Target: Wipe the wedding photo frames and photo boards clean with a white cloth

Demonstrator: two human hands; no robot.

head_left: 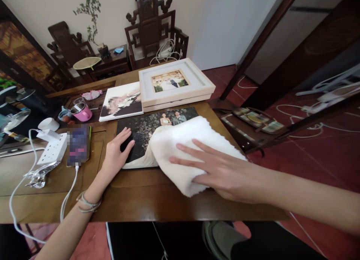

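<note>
A dark photo panel [139, 140] with a couple pictured on it lies flat on the wooden table. At its left edge rests my left hand [119, 149], fingers stretched out and thumb apart, touching the panel. A fluffy white cloth [168, 151] covers the panel's right part and hangs past its near edge. My right hand [216, 168] presses on this cloth with spread fingers, the thumb tucked into a fold. Behind the panel are a pale box frame [178, 100] with a small photo and a white-edged photo canvas [123, 111].
On the left are a white power strip [53, 151], a phone [78, 145] on a white cable and a pink cup [81, 111]. The wooden table [135, 200] ends close to my body. Carved chairs [147, 23] stand behind; a dark shelf frame [270, 128] rises at right.
</note>
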